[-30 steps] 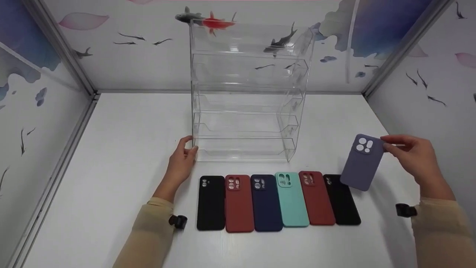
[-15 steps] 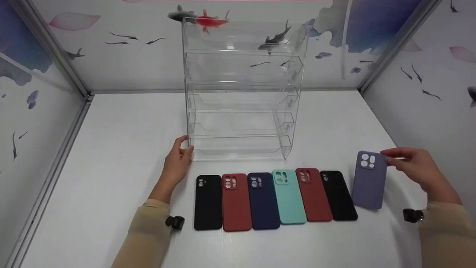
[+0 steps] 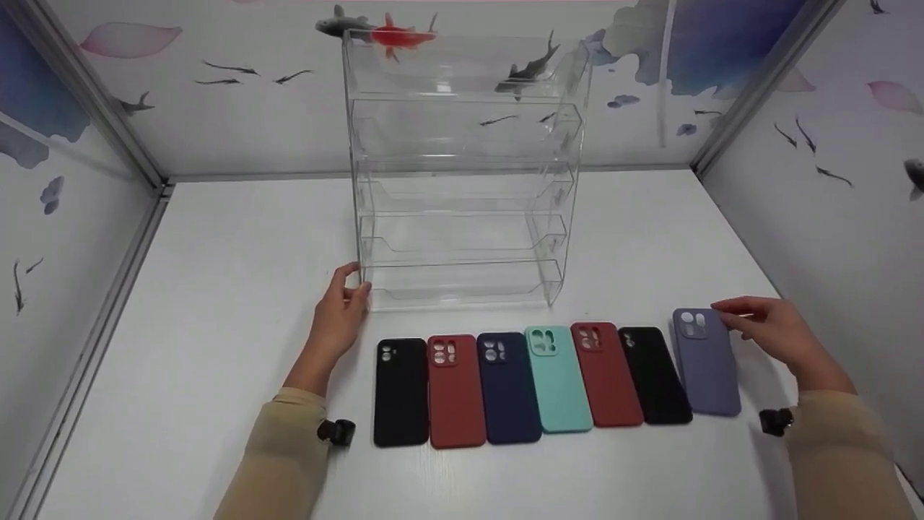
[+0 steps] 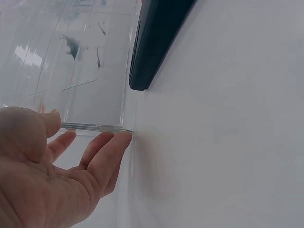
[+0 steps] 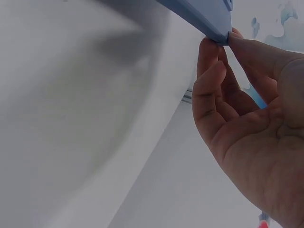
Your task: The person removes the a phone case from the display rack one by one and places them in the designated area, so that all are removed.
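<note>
A lavender phone case (image 3: 707, 368) lies flat at the right end of a row of phone cases on the white table (image 3: 238, 289). My right hand (image 3: 733, 318) pinches its top right corner; the right wrist view shows thumb and fingertip on the lavender case's (image 5: 199, 12) corner. My left hand (image 3: 355, 285) rests with fairly straight fingers against the lower left corner of a clear acrylic tiered rack (image 3: 462, 180). In the left wrist view the fingers (image 4: 111, 147) touch the rack's (image 4: 90, 71) base edge, near the black case (image 4: 156, 38).
The row runs left to right: black case (image 3: 401, 393), red case (image 3: 456, 393), navy case (image 3: 510, 390), teal case (image 3: 557, 383), a second red case (image 3: 606, 375), a second black case (image 3: 655, 375). Patterned walls enclose the table on three sides.
My right hand lowered the lavender case from a tilted, raised position and laid it flat beside the right black case. The left hand stayed at the rack's corner.
</note>
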Demonstrator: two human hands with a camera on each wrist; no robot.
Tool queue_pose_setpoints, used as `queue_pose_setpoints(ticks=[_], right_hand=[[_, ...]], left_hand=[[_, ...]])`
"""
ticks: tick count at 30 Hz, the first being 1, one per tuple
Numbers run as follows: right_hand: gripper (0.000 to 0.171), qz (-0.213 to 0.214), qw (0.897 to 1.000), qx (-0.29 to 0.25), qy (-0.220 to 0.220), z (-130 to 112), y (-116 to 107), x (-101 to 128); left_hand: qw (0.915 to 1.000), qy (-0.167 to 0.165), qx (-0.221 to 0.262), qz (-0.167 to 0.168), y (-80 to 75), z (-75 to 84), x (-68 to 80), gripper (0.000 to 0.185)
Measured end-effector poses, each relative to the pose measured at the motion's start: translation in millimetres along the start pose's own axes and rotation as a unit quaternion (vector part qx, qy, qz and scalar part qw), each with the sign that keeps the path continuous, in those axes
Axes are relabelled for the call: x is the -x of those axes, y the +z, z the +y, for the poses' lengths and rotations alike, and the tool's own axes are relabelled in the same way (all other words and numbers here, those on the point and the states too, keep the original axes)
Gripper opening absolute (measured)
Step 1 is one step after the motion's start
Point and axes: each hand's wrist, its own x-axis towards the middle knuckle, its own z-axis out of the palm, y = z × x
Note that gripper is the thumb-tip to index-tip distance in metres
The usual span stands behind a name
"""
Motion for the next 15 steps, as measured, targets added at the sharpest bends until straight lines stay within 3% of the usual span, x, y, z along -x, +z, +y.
queue_pose_setpoints(ticks=[8,15], right_hand=[[0.039,-0.015,1.000,-0.006,-0.025,6,15,-1],[0.039,-0.016,0.999,-0.022,-0.022,5,23,0]], left_hand=[[1.0000,0.004,-0.006,-0.002,0.4,0.7,1.0,0.052],[1.0000,0.005,-0.002,-0.001,0.2,-0.2,0.7,0.052]])
